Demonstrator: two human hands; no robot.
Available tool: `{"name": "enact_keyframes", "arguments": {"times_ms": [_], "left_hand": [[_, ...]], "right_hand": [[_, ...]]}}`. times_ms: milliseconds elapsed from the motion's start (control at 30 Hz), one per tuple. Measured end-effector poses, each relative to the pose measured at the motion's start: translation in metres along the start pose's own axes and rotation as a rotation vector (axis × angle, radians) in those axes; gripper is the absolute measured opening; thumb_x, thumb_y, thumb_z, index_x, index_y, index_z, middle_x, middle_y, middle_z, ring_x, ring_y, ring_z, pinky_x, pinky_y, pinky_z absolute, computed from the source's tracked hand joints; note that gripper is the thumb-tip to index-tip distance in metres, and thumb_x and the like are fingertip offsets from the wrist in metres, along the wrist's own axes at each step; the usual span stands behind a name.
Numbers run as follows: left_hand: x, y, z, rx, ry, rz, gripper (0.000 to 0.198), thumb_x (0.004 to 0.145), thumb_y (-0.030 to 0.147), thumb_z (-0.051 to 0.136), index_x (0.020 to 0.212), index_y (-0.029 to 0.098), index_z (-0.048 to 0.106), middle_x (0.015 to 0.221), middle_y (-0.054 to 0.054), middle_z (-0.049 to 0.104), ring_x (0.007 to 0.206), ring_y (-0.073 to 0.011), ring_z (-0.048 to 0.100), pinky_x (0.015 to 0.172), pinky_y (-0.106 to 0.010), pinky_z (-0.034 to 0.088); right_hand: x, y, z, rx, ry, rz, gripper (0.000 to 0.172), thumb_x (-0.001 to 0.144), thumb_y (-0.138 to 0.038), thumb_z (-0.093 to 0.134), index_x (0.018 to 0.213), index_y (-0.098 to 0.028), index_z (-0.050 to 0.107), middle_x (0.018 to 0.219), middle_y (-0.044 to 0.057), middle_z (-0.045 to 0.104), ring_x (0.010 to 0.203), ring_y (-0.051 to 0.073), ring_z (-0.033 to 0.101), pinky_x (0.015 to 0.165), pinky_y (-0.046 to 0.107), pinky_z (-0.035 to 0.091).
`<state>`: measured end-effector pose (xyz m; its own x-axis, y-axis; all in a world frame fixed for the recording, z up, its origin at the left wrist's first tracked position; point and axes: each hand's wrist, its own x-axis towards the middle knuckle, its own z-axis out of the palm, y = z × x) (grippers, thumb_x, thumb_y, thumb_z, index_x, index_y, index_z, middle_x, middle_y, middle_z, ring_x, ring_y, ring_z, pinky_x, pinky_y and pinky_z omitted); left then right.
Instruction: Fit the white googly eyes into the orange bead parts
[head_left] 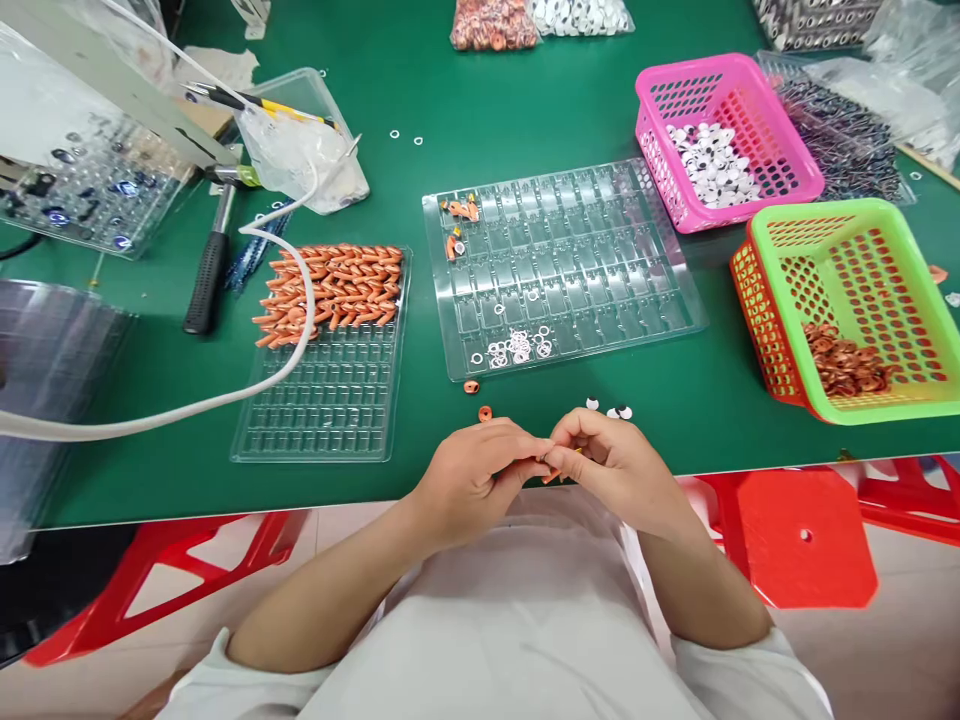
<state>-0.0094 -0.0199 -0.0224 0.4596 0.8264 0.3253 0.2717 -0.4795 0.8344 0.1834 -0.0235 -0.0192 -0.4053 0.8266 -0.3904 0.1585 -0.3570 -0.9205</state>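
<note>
At the table's front edge my left hand (484, 475) and my right hand (611, 465) meet, fingertips pinched together. Between them is a small orange part (553, 474), mostly hidden by the fingers; a bit of yellow shows beside it. Just beyond the left hand lie two small orange rings, one orange ring (485, 412) nearer and the other orange ring (471, 387) farther off. Small white discs with black spots (619, 412) rest beyond the right hand. A clear compartment tray (577, 270) holds a few orange assembled pieces (459, 210) and a cluster of white rings (519, 346).
On the left, a second clear tray (315, 410) holds rows of orange parts (330, 285); a white cable (296, 350) crosses it. A hammer (208, 275) lies farther left. A pink basket (780, 190) with white discs and a green basket (911, 300) with copper-coloured parts stand right.
</note>
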Motion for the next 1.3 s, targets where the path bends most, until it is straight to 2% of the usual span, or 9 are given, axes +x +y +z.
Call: {"name": "enact_keyframes", "arguments": {"times_ms": [133,300,433,500,600,733,967,1300], "left_hand": [[-0.001,0.001,0.001,-0.014,0.034,-0.055,0.019,0.085,0.006,0.062,0.098,0.019,0.068,0.073,-0.001,0.075,0.066,-0.0131,0.066,0.065,-0.025,0.051],[-0.001,0.004,0.001,-0.075,0.05,-0.191,0.017,0.084,0.009,0.065,0.096,0.018,0.071,0.081,-0.003,0.077,0.069,-0.0131,0.068,0.07,-0.025,0.053],[0.003,0.008,0.0,-0.334,-0.001,-0.494,0.013,0.085,0.018,0.066,0.097,0.017,0.071,0.089,-0.005,0.076,0.077,-0.0156,0.071,0.072,-0.025,0.057],[0.005,0.01,0.0,-0.488,0.017,-0.647,0.014,0.084,0.022,0.067,0.096,0.016,0.07,0.089,-0.006,0.075,0.079,-0.017,0.072,0.075,-0.027,0.059],[0.008,0.013,-0.001,-0.627,0.058,-0.754,0.016,0.082,0.022,0.069,0.096,0.014,0.07,0.085,-0.005,0.073,0.078,-0.0162,0.071,0.074,-0.026,0.059],[0.012,0.016,0.0,-0.686,0.077,-0.807,0.012,0.081,0.019,0.068,0.091,0.013,0.069,0.076,-0.002,0.07,0.072,-0.013,0.068,0.071,-0.023,0.058],[0.016,0.016,0.007,-0.683,0.088,-0.9,0.007,0.077,0.018,0.068,0.081,0.013,0.066,0.07,-0.001,0.066,0.066,-0.013,0.066,0.062,-0.023,0.055],[0.011,0.011,0.009,-0.538,0.071,-0.833,0.008,0.077,0.02,0.063,0.081,0.014,0.067,0.072,-0.002,0.064,0.064,-0.0125,0.059,0.061,-0.025,0.053]], "right_hand": [[0.002,-0.004,0.003,-0.023,0.021,-0.013,0.013,0.09,-0.029,0.058,0.081,-0.02,0.057,0.078,0.0,0.065,0.073,0.015,0.064,0.061,0.025,0.049],[0.001,-0.008,0.007,-0.171,0.136,-0.066,0.012,0.091,-0.025,0.056,0.079,-0.021,0.055,0.073,-0.002,0.062,0.066,0.012,0.059,0.057,0.023,0.046],[0.001,-0.005,0.006,-0.138,0.144,-0.099,0.012,0.091,-0.025,0.056,0.08,-0.021,0.055,0.075,-0.001,0.06,0.066,0.012,0.059,0.058,0.023,0.047],[0.0,-0.002,0.005,-0.062,0.117,-0.119,0.01,0.092,-0.027,0.056,0.084,-0.021,0.057,0.078,-0.001,0.061,0.07,0.012,0.062,0.061,0.023,0.049],[-0.002,0.004,0.003,0.056,0.089,-0.151,0.007,0.092,-0.028,0.057,0.094,-0.023,0.06,0.084,0.001,0.062,0.075,0.013,0.064,0.066,0.024,0.053],[-0.006,0.011,0.005,0.079,0.118,-0.214,0.007,0.092,-0.026,0.059,0.098,-0.024,0.059,0.09,0.002,0.063,0.08,0.015,0.066,0.073,0.03,0.055],[-0.008,0.008,0.005,-0.202,0.238,-0.361,0.011,0.09,-0.015,0.057,0.095,-0.025,0.059,0.084,0.0,0.063,0.076,0.013,0.06,0.069,0.027,0.049],[-0.004,0.006,0.005,-0.45,0.266,-0.495,0.019,0.089,-0.008,0.053,0.099,-0.024,0.056,0.087,-0.001,0.062,0.074,0.011,0.058,0.067,0.024,0.048]]}}
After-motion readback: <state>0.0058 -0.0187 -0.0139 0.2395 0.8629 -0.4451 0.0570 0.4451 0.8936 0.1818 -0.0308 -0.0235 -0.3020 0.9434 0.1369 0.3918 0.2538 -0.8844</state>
